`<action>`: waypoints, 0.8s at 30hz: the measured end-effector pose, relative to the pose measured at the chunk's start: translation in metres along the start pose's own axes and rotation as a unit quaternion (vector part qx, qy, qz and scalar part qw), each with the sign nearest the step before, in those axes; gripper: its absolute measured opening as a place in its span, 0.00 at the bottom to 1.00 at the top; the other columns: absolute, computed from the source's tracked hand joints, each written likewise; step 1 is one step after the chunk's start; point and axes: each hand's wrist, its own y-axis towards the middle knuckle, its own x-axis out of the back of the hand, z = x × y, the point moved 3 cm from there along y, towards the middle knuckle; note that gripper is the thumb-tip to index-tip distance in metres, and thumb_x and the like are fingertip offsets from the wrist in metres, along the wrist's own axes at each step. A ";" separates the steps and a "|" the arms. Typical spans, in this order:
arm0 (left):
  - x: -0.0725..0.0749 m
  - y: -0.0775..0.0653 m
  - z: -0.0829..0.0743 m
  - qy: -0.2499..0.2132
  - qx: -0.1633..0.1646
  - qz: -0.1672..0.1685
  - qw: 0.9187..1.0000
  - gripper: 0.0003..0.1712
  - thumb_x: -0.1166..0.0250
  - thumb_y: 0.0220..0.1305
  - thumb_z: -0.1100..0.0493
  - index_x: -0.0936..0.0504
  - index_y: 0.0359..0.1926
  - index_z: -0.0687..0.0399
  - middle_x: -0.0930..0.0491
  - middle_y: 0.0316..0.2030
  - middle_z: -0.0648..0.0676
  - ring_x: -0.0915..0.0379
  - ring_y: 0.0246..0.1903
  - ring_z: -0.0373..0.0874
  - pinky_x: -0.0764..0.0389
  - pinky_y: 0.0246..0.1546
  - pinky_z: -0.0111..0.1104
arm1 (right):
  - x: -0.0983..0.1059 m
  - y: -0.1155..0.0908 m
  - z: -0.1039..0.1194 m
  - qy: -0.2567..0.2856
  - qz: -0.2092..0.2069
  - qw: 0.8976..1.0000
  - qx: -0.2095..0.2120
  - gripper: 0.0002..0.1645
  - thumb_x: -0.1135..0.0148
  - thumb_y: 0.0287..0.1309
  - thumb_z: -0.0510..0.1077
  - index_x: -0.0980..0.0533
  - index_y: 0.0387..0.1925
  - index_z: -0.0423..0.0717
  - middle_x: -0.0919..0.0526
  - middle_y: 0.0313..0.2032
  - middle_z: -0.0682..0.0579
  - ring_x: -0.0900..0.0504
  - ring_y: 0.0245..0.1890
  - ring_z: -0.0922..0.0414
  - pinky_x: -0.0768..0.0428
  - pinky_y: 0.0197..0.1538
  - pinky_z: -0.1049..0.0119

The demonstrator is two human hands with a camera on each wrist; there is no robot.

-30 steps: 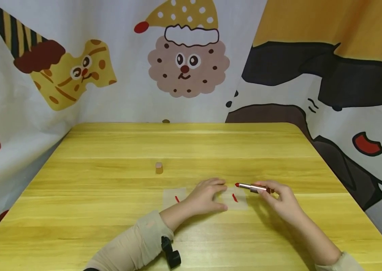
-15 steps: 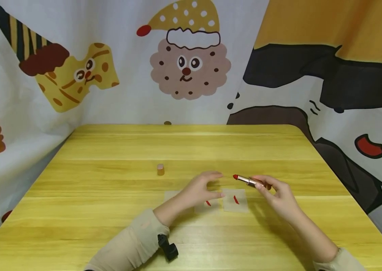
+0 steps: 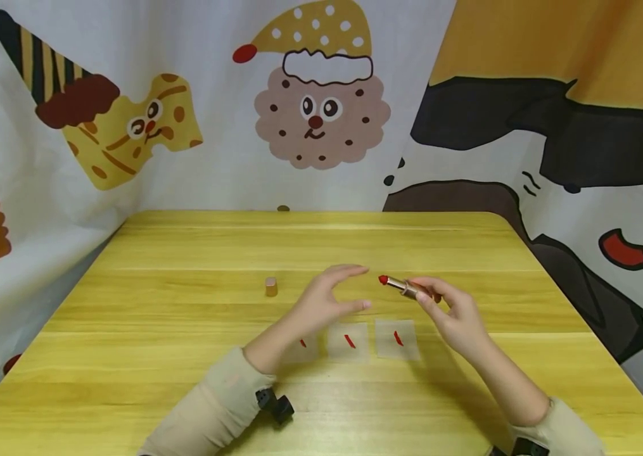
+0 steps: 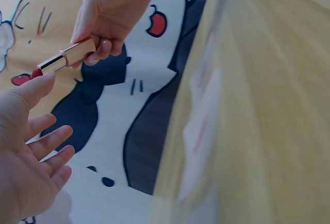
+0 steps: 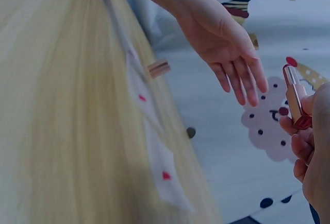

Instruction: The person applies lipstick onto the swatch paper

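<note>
My right hand pinches an uncapped lipstick between thumb and fingers, its red tip pointing left. Held above the table, it also shows in the right wrist view, where the lipstick has a gold case. My left hand hovers just left of the tip, fingers extended and apart from the thumb, holding nothing. Below the hands lie three pale paper squares in a row: a right paper, a middle paper and a left paper. Each bears a short red stroke; my left forearm partly covers the left one.
The lipstick cap stands on the wooden table, beyond the papers and to the left. A printed cloth hangs behind the table and along its sides. A black wrist camera sits at my left cuff.
My left hand has lifted off the papers and moved up and left, uncovering the middle one. My right hand has raised the lipstick and brought it slightly left.
</note>
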 end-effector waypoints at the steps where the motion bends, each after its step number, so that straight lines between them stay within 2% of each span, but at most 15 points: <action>1: 0.003 0.000 -0.002 -0.002 -0.002 -0.009 1.000 0.34 0.29 0.57 0.49 0.27 0.64 0.47 0.30 0.63 0.50 0.39 0.64 0.45 0.37 0.62 0.43 | -0.001 0.002 0.001 0.007 -0.002 1.000 0.002 0.18 0.41 0.56 0.23 0.20 0.46 0.38 0.16 0.36 0.52 0.28 0.32 0.62 0.30 0.35 0.72; 8: 0.019 -0.003 -0.017 -0.055 -0.015 -0.055 0.997 0.30 0.28 0.56 0.53 0.24 0.61 0.46 0.27 0.59 0.42 0.37 0.62 0.38 0.38 0.62 0.45 | -0.012 0.015 0.016 0.083 0.001 0.996 0.038 0.18 0.46 0.58 0.21 0.21 0.47 0.35 0.15 0.38 0.51 0.26 0.34 0.59 0.28 0.35 0.71; 13: 0.026 -0.004 -0.024 -0.085 -0.019 -0.076 0.993 0.29 0.28 0.56 0.55 0.23 0.60 0.45 0.26 0.57 0.41 0.37 0.61 0.37 0.40 0.63 0.49 | -0.020 0.024 0.027 0.105 0.004 0.993 0.059 0.18 0.47 0.60 0.22 0.22 0.49 0.34 0.15 0.39 0.49 0.23 0.37 0.59 0.27 0.37 0.71; 17: 0.031 -0.006 -0.028 -0.097 -0.016 -0.092 0.991 0.27 0.28 0.56 0.54 0.22 0.59 0.46 0.25 0.57 0.41 0.36 0.61 0.38 0.42 0.63 0.52 | -0.026 0.030 0.034 0.118 0.001 0.990 0.070 0.18 0.48 0.60 0.22 0.22 0.49 0.35 0.15 0.39 0.48 0.23 0.37 0.58 0.29 0.36 0.69; 24: 0.038 -0.007 -0.033 -0.126 -0.041 -0.120 0.984 0.26 0.29 0.57 0.59 0.21 0.57 0.54 0.24 0.56 0.48 0.33 0.58 0.43 0.41 0.62 0.52 | -0.035 0.038 0.041 0.132 -0.011 0.989 0.063 0.14 0.48 0.64 0.27 0.23 0.49 0.33 0.15 0.38 0.47 0.21 0.37 0.59 0.28 0.36 0.70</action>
